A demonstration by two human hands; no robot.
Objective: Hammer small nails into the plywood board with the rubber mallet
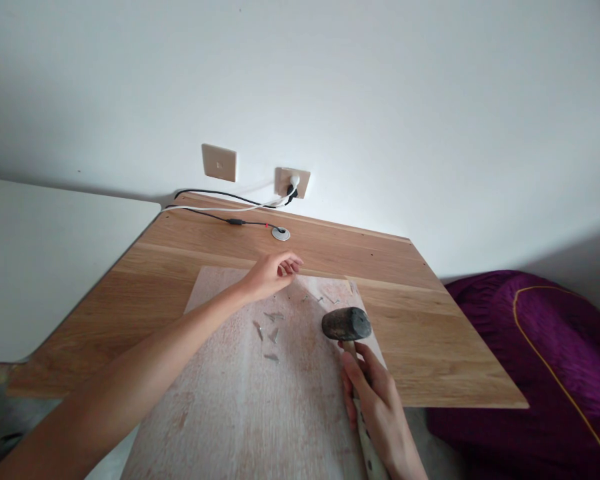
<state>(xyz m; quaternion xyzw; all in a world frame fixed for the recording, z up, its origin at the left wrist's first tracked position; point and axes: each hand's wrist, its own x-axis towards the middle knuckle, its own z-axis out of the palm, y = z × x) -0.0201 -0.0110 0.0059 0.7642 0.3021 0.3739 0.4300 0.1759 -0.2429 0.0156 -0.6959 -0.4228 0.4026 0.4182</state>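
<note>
My right hand (373,393) is wrapped round the pale handle of a rubber mallet (347,324). Its dark, worn head is over the right side of a whitish wooden board (240,407). Above the board's far edge is my left hand (276,272), its fingers loosely bent and apart, with nothing visible in them. A row of small silvery nails (321,299) runs near that far edge, just right of and below my left hand. Several loose nails (274,335) lie scattered on the board between my two arms.
Under the board is a wooden tabletop (445,347) with a round cable grommet (281,234). Cables (220,208) run along its back to a wall socket (300,183). A white panel (55,267) stands left; purple cloth (505,373) covers something at the right.
</note>
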